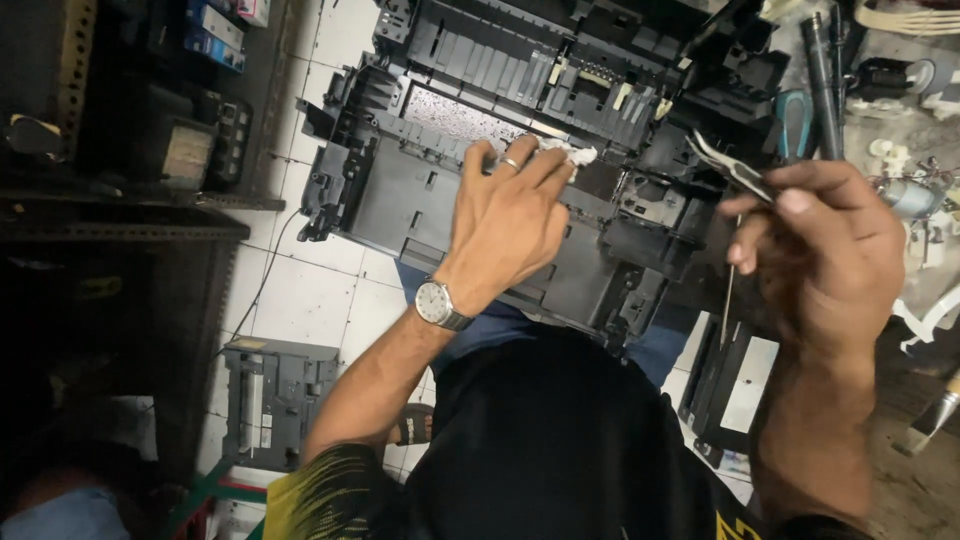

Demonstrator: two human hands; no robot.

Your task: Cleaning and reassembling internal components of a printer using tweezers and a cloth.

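Note:
A black, opened printer chassis [400, 190] rests across my lap. My left hand [510, 215], with a ring and a wristwatch, presses a white cloth [572, 155] onto the chassis near its middle. My right hand [825, 250] is raised at the right and grips metal tweezers [730, 165], whose tips point up-left over the chassis's right end. A thin metal rod [728, 295] hangs down below that hand.
White floor tiles [300, 290] lie on the left, with dark shelving [120, 150] beside them. A grey printer part [270, 400] sits on the floor at lower left, another part [730, 385] at lower right. Tools and clutter [900, 90] fill the upper right; a brush [935, 415] lies at the right edge.

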